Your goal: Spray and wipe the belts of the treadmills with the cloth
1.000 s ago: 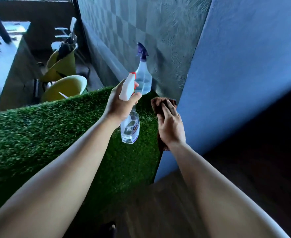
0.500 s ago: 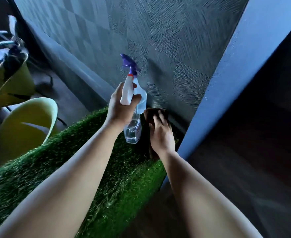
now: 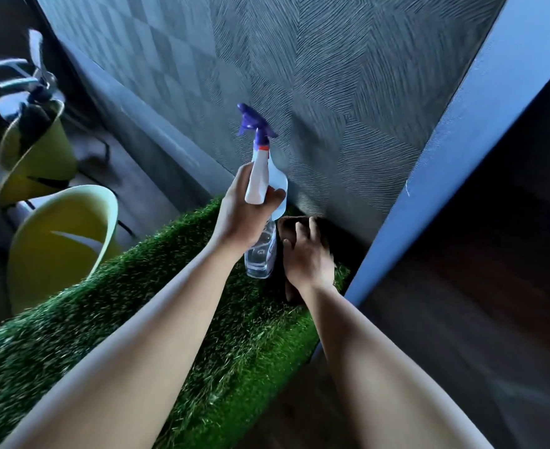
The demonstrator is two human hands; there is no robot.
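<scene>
Centre of the frame: the left hand (image 3: 244,218) is clenched round a clear spray bottle (image 3: 261,257) above green artificial turf (image 3: 169,286). Just right, the right hand (image 3: 306,257) lies on the brown cloth (image 3: 288,226); gripping or only pressing, I cannot tell

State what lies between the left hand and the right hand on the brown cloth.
Head view: the lower body of the clear plastic spray bottle, gripped by the left hand, is between it and the right hand resting on the brown cloth.
</scene>
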